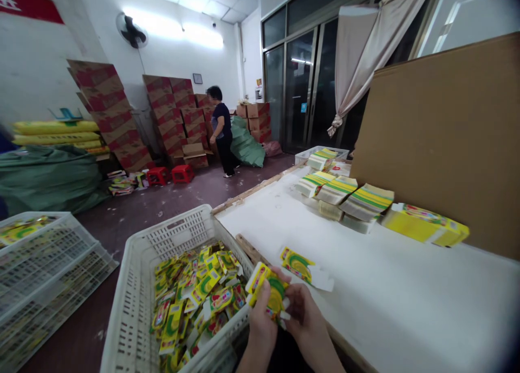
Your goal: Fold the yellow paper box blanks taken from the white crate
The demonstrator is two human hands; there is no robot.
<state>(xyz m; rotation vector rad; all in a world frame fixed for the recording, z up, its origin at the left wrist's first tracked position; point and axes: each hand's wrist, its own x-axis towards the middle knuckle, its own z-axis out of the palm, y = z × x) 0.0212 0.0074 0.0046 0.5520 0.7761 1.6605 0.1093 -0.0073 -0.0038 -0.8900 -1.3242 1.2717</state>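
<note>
Between my two hands is a small yellow and green printed carton (277, 293), held above the table edge beside the crate. My left hand (262, 313) wraps round it, thumb on its front face. At its lower right end, the fingers of my right hand (303, 310) pinch the white flaps. A flat carton (298, 264) with white flaps lies on the white table (260, 213) just beyond my hands. Left of them, a white plastic crate (134, 286) holds a heap of similar yellow cartons (207, 286).
Stacks of flat cartons (368, 199) and a yellow pack (426, 224) stand along the table's far side, before a large cardboard sheet (442, 140). More crates (60, 281) are at left. A person (221, 126) walks near stacked boxes (162, 110); red stools (182, 173) stand on the floor.
</note>
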